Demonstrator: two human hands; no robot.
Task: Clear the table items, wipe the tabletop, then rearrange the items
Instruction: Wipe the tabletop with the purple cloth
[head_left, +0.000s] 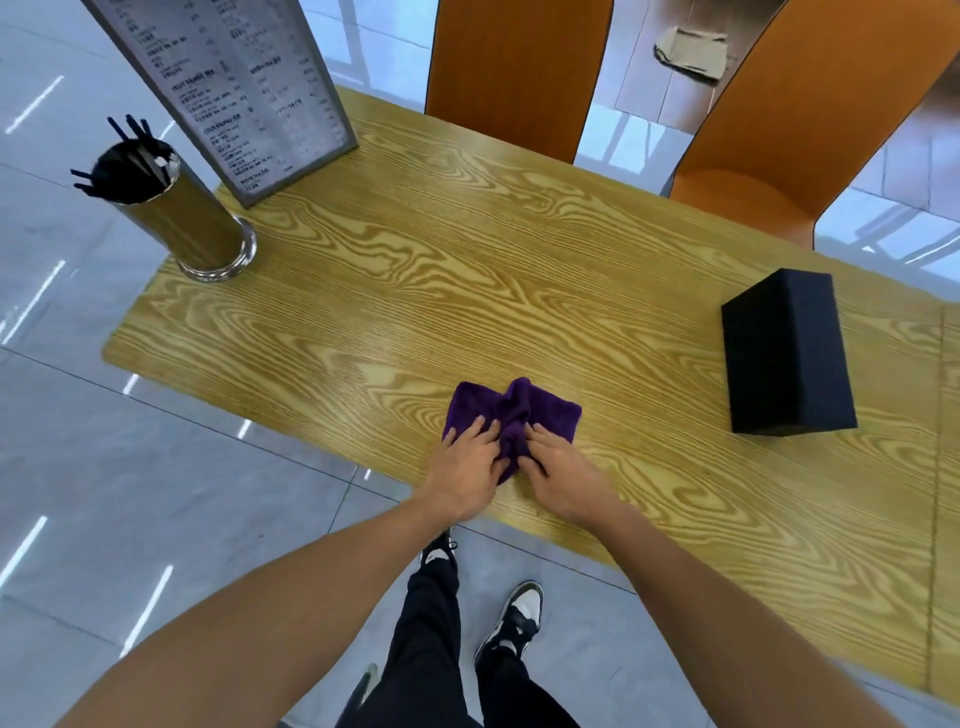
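Observation:
A purple cloth (545, 410) lies bunched near the front edge of the wooden table (467, 291). My left hand (465, 470) presses on the cloth's left part, fingers spread over it. My right hand (563, 475) pinches the cloth's raised middle fold from the right. A black box (787, 353) stands at the table's right. At the far left corner stand a metal holder with black straws (176, 208) and an upright menu stand (234, 88).
Two orange chairs (514, 73) stand at the table's far side, the right one (810, 119) angled. A piece of cardboard (691, 52) lies on the tiled floor beyond them. My legs and shoes (514, 618) are below the table's front edge.

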